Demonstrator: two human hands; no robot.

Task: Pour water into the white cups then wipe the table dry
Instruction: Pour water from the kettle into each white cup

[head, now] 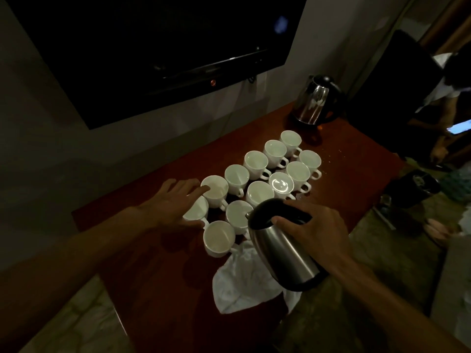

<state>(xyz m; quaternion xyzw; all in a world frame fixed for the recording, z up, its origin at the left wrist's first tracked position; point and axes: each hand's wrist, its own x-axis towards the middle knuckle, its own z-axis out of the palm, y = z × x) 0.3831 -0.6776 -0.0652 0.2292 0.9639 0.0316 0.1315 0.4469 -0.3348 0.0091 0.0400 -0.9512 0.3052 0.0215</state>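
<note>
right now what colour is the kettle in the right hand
The kettle is silver steel with a black top and base; head view.

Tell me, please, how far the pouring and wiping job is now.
Done: one shiny cup seems to hold water; the others are hard to judge. In hand: the right hand holds the kettle tilted near the cups, and the left hand touches a near cup. Left: the cloth lies idle, so wiping remains.
</note>
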